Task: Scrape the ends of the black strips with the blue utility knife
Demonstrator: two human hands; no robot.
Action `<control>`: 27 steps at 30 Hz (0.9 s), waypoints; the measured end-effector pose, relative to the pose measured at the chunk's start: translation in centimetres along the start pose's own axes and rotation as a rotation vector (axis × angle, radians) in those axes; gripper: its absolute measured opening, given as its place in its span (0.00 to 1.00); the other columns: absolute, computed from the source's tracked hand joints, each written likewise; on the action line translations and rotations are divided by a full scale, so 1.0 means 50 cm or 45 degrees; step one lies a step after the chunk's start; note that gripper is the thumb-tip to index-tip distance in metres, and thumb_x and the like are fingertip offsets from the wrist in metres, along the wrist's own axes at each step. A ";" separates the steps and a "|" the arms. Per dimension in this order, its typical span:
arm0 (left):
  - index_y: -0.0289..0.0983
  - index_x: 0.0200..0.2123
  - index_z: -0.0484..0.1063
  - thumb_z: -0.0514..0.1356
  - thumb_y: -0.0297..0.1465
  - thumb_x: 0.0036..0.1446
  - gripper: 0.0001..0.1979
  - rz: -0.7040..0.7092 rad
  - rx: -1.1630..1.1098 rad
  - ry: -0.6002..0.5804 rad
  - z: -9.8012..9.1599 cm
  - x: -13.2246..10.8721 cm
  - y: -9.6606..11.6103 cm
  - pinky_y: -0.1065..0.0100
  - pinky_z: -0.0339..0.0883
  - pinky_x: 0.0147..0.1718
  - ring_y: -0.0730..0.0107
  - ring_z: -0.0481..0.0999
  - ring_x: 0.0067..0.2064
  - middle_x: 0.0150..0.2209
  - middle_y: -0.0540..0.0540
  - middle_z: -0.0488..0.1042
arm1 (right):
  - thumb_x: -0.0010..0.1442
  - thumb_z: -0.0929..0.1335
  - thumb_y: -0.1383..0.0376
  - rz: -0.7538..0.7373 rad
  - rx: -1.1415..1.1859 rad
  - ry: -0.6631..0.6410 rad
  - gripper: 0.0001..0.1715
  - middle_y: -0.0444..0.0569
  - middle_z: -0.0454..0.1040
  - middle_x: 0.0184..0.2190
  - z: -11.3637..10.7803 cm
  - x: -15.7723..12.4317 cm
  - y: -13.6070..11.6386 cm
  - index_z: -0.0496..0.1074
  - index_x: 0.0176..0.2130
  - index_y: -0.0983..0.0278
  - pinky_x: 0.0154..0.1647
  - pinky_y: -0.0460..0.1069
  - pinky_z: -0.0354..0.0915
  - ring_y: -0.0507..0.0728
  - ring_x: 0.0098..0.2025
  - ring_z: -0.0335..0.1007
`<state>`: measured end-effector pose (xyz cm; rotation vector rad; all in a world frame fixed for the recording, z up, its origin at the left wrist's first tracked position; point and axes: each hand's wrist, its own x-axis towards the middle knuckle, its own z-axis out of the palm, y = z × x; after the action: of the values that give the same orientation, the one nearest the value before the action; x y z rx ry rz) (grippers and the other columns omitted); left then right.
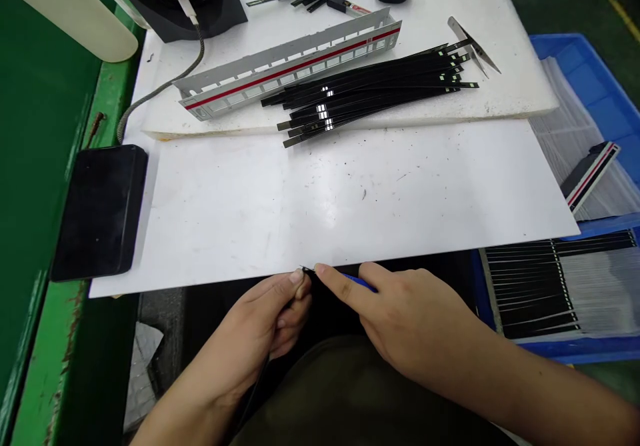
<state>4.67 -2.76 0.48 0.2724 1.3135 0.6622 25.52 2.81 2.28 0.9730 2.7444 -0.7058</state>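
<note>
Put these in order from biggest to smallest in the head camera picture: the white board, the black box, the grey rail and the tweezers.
1. White board
2. Grey rail and black box: the rail is longer, the box wider and nearer the camera, so unsure
3. Tweezers

— How many hands are at the sheet's edge?
— Two: a left hand (280,309) and a right hand (410,319).
— And on the boards?
— One grey slotted rail (295,66), one pair of tweezers (473,46), one black box (100,209). The black strips (370,93) are too many to count.
</note>
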 end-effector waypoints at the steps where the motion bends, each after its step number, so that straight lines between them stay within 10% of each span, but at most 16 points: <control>1: 0.37 0.22 0.58 0.60 0.47 0.62 0.25 0.000 0.002 0.001 0.000 0.001 0.001 0.77 0.47 0.15 0.81 0.49 0.19 0.19 0.56 0.54 | 0.64 0.61 0.70 0.000 -0.009 0.004 0.43 0.43 0.70 0.34 0.000 0.000 -0.001 0.48 0.73 0.51 0.23 0.50 0.40 0.50 0.20 0.49; 27: 0.37 0.25 0.63 0.64 0.45 0.57 0.20 0.021 0.001 0.040 0.006 0.002 0.012 0.80 0.48 0.13 0.82 0.47 0.17 0.18 0.57 0.53 | 0.67 0.61 0.67 0.086 0.005 0.036 0.39 0.45 0.75 0.37 -0.003 -0.007 -0.010 0.49 0.72 0.49 0.22 0.51 0.44 0.54 0.24 0.66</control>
<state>4.77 -2.20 0.80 0.2751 1.3425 0.6822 25.49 2.33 2.74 1.0785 2.7206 -0.6919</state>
